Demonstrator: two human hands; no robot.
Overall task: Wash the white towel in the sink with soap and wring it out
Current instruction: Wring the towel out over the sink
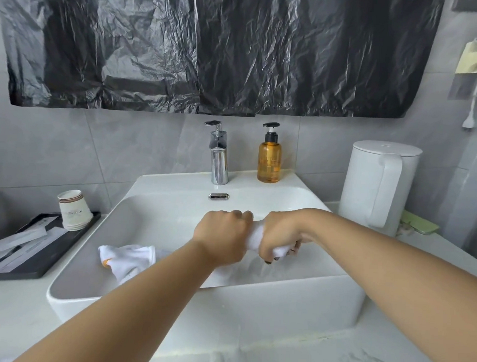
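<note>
White towel point(257, 237) bunches between my left hand point(221, 237) and right hand point(280, 234), both fists clenched tight around it over the sink point(172, 301), its loose end lying in the basin.

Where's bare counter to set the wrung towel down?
Bare patches: the counter strip in front of the sink, and the sink ledge between faucet and soap bottle. Crowded: left, the black tray with paper cups; right, the white kettle. Both hands grip the towel.
</note>
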